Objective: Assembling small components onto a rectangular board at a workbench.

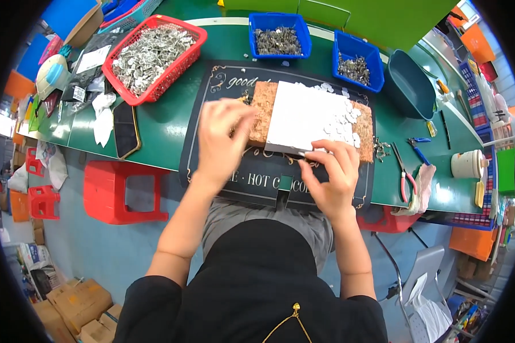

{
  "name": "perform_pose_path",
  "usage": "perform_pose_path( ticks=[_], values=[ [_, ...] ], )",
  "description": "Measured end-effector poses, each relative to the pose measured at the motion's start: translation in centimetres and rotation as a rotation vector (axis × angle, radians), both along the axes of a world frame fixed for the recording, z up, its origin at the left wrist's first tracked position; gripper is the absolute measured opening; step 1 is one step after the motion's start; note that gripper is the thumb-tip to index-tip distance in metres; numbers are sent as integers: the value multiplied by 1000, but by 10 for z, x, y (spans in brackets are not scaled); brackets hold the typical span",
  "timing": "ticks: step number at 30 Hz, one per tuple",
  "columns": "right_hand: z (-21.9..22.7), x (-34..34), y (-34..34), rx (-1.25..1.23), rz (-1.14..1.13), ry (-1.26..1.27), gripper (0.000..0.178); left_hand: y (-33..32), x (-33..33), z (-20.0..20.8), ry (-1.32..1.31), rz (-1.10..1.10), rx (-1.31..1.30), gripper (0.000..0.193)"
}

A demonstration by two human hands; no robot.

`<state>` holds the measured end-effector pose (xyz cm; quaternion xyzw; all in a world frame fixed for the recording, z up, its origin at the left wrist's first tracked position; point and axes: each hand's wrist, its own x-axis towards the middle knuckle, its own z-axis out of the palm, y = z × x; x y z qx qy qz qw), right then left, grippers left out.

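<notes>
A white flat block (300, 114) lies on a cork board (264, 103), with several small white flat pieces (349, 117) scattered over its right side. At the block's near edge, the thumb and forefinger of my right hand (335, 177) pinch a small pale piece (302, 154); its exact kind is too small to tell. My left hand (223, 140) hovers at the cork's left end, fingers bent and smeared by motion. Whether anything is between them is hidden. Small dark metal bits show just behind its fingers. Under the cork lies a black printed mat (212, 86).
A red basket (197, 48) of silvery parts stands far left, near a phone (126, 130). Behind the mat are two blue trays (306, 43) of metal parts and a dark green bin (409, 86). Pliers (405, 174), cutters (420, 151) and a white jar (466, 164) lie right.
</notes>
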<state>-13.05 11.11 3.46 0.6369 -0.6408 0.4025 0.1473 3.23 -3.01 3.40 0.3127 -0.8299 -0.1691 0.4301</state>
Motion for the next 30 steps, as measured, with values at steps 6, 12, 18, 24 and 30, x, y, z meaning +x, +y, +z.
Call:
perform_pose_path(
  ticks=[6, 12, 18, 24, 30],
  values=[
    [5, 10, -1, -53, 129, -350, 27, -60, -2, -20, -282, 94, 64, 14],
    [3, 12, -2, -1, 224, -738, 21, -69, -9, -25, -171, 89, 123, 11],
    [6, 17, 0, -3, 272, -1256, 13, -37, -4, -3, 73, 67, 326, 8],
    [-2, 26, 3, 8, 282, -1491, 8, 49, -6, 13, 265, -319, 144, 20],
    [-8, 31, 2, -28, 308, -1441, 5, 51, -18, 4, 252, -281, -130, 28]
  ],
)
